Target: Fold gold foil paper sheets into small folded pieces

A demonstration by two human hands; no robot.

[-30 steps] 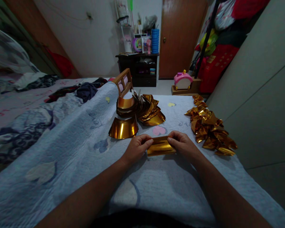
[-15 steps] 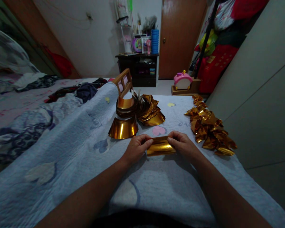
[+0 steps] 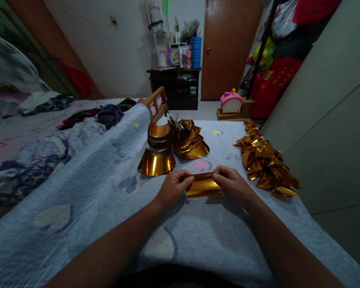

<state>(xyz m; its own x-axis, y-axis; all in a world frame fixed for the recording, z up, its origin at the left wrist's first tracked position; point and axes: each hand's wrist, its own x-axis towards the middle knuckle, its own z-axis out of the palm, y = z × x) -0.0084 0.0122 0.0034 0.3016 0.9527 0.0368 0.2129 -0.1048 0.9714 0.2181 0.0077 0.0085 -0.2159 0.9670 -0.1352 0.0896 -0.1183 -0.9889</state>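
A sheet of shiny gold foil paper point(image 3: 204, 186) is stretched between my two hands, just over the bed cover. My left hand point(image 3: 176, 186) pinches its left end, thumb on top. The right end is pinched by my right hand point(image 3: 230, 182) in the same way; the fingers under the sheet are hidden. Beyond my left hand lies a curved stack of gold foil paper point(image 3: 156, 162), and behind it a fanned pile of gold sheets point(image 3: 192, 144). To the right of my right hand is a heap of folded gold foil pieces point(image 3: 267, 162).
A light blue bed cover point(image 3: 108, 224) with heart patterns lies under everything. A small wooden frame point(image 3: 156, 103) stands behind the sheets. Farther off are a dark cabinet point(image 3: 175, 86), a pink toy point(image 3: 231, 101) and a brown door point(image 3: 228, 48). A pale cabinet front point(image 3: 333, 132) borders the right side.
Both hands keep their hold on the foil sheet, and its upper edge looks slightly more curled. The whole view has shifted a little; the piles lie as before.
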